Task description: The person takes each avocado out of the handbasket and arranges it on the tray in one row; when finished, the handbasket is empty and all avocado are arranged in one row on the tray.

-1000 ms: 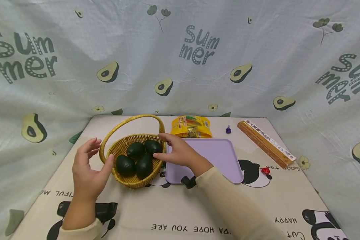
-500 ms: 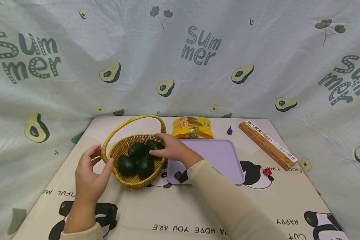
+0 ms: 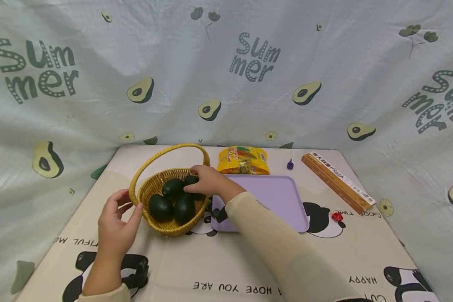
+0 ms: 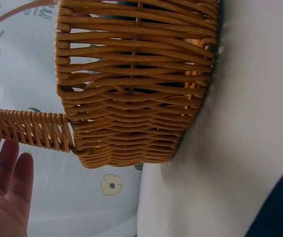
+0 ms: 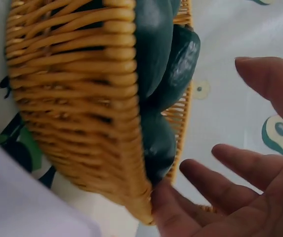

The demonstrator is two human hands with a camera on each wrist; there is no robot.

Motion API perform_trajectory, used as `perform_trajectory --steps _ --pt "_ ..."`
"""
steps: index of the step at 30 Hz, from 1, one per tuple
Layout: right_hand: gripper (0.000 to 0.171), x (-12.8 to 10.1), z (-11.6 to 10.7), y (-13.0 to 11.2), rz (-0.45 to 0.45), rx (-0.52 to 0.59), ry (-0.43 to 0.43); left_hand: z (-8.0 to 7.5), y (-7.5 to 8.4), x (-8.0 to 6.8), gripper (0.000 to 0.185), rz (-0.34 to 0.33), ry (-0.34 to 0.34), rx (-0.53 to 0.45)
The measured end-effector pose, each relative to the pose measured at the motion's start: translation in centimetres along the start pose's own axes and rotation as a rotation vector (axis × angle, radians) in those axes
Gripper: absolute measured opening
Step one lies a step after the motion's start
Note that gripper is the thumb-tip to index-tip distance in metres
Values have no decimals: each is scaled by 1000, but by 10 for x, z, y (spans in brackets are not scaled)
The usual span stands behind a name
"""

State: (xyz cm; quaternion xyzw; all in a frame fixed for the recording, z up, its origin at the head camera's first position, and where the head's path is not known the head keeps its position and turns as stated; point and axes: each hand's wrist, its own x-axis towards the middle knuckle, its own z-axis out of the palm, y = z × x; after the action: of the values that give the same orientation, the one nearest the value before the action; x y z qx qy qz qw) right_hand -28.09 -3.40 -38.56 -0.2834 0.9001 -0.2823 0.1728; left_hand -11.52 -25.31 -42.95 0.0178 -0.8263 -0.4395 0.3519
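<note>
A woven wicker basket with an arched handle stands left of centre, holding several dark green avocados. At the left foot of the handle is my left hand, thumb and fingers apart; the left wrist view shows its loosely extended fingers beside the wrapped handle. My right hand reaches over the basket's right rim, partly covering the back-right avocado. In the right wrist view its thumb and fingers are spread, with one fingertip right at the end of the lowest avocado.
Right of the basket lies a lilac tray, partly under the right sleeve. Behind it sits a yellow snack bag. A purple wrapped candy, a long pasta box and a red wrapped candy lie farther right.
My right hand has moved left, farther over the basket and the back-right avocado. My left hand has come closer, up to the handle's foot. The basket has stayed in place.
</note>
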Motion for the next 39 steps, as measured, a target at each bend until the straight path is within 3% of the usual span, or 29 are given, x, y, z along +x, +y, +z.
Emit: perform_trajectory --steps 12,25,39 --pt "66 21 6 -18 130 -13 -13 -2 -4 -2 49 0 -32 45" --pt "62 42 18 -15 152 38 -108 -4 -6 -2 50 -46 -54 52" --pt "55 49 19 -14 185 55 -113 -4 -8 -1 51 -10 -49 65"
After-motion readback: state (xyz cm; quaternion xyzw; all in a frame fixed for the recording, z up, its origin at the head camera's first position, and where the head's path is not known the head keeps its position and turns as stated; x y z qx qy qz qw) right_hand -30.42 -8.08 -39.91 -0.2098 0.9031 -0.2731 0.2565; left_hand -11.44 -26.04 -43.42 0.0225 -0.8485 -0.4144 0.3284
